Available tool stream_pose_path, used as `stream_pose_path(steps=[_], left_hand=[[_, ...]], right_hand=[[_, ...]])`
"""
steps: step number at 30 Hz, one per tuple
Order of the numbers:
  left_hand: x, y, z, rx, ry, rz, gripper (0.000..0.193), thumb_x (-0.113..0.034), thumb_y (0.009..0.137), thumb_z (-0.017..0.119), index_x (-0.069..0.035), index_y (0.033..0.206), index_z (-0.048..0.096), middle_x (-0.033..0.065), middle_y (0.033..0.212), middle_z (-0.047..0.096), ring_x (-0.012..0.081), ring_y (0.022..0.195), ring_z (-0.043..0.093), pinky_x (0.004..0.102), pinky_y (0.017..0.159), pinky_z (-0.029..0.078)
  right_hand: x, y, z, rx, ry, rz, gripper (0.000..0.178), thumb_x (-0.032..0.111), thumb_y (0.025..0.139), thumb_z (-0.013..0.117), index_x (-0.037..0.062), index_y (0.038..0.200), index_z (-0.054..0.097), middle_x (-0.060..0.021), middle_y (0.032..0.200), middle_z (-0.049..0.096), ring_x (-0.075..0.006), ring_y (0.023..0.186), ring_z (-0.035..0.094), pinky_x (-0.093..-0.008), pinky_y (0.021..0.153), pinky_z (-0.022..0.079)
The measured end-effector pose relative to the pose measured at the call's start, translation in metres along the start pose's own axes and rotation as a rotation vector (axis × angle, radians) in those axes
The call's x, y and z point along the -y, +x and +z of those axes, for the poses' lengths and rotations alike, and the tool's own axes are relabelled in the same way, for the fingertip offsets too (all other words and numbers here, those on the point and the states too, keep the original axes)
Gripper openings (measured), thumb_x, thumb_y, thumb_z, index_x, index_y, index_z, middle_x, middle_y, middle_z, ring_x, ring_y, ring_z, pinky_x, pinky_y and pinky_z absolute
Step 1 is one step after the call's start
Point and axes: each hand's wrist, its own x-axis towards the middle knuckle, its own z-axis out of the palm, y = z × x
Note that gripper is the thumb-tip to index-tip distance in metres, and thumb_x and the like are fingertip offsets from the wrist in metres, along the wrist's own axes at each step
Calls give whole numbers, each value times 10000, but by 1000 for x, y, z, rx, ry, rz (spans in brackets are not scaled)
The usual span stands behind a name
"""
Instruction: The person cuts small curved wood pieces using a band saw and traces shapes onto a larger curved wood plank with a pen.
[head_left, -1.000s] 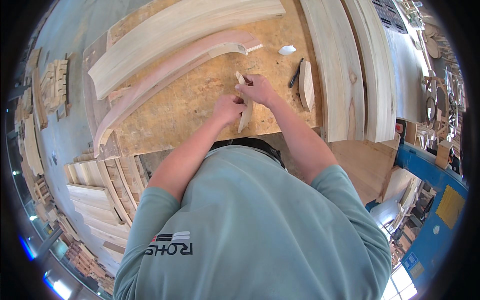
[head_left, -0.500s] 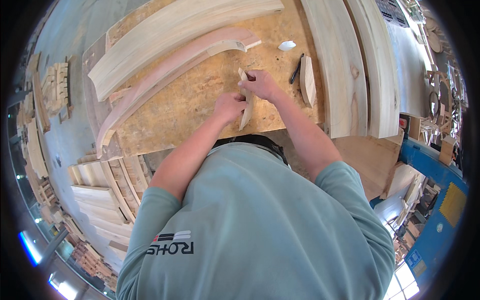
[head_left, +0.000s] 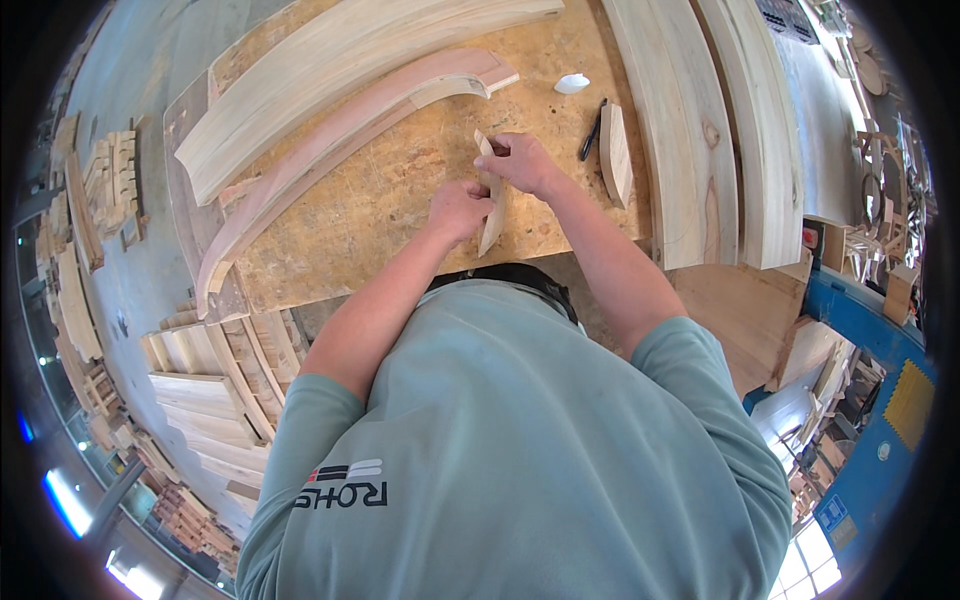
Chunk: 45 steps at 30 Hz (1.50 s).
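- Little had changed over the last second: I saw the slim, pale, taper-ended wooden strip point(head_left: 491, 232) stay in both hands while the view drifted slightly. I took that to mean it was being handled in place rather than carried off.
- The left hand point(head_left: 461, 210) had its grip pinched on the strip near its middle; the right hand point(head_left: 522, 163) had its grip closed on it nearer the far end.
- The strip was over the near part of the worn, blotchy tan wooden bench point(head_left: 400, 165); from my end I could not tell whether it touched.
- Beyond the left hand lay a pinkish, smoothly curved wooden rail point(head_left: 340, 130), and past that a broad, pale, bowed board point(head_left: 340, 65).
- Right of the hands I made out a small white object point(head_left: 572, 83), a thin black pen-like tool point(head_left: 592, 132) and a pale, curved-sided wooden block point(head_left: 616, 155) with visible grain.
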Motion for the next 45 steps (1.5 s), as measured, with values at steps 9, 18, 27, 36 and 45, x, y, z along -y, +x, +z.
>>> stream_pose_path(steps=[9, 18, 27, 36, 45], left_hand=[[-3, -2, -2, -7, 147, 66, 221, -67, 826, 731, 54, 1011, 723, 96, 865, 726, 157, 720, 673, 295, 654, 554], [0, -7, -1, 0, 79, 54, 220, -74, 852, 724, 69, 1018, 714, 87, 843, 724, 139, 704, 662, 277, 631, 531], [-11, -18, 0, -24, 84, -7, 238, -115, 874, 720, 64, 1029, 701, 70, 863, 725, 110, 743, 659, 259, 673, 523], [-11, -19, -1, -15, 46, -36, 234, -125, 887, 709, 50, 1043, 703, 61, 890, 728, 102, 765, 660, 254, 699, 525], [-19, -24, -2, -39, 20, -70, 263, -129, 885, 713, 65, 1062, 697, 85, 917, 730, 120, 784, 665, 262, 705, 530]], right_hand=[[-5, 2, -8, 54, 150, 100, 408, 322, 951, 687, -24, 1167, 687, -99, 1027, 723, -160, 890, 653, -341, 826, 545], [-17, 14, -22, 22, 777, 252, 306, 261, 1027, 593, -28, 1053, 689, -77, 937, 697, -151, 833, 653, -323, 782, 566], [-8, 42, -28, 279, 508, 20, 247, 263, 908, 728, 16, 911, 740, -5, 807, 644, -93, 753, 547, -297, 723, 501], [4, 47, -33, 267, 225, -29, 374, 241, 883, 768, 11, 1175, 730, -107, 1085, 753, -160, 1007, 687, -297, 926, 523], [-5, 52, -22, 234, 339, -45, 349, 276, 830, 794, 36, 1082, 771, -81, 952, 753, -152, 868, 661, -309, 802, 534]])
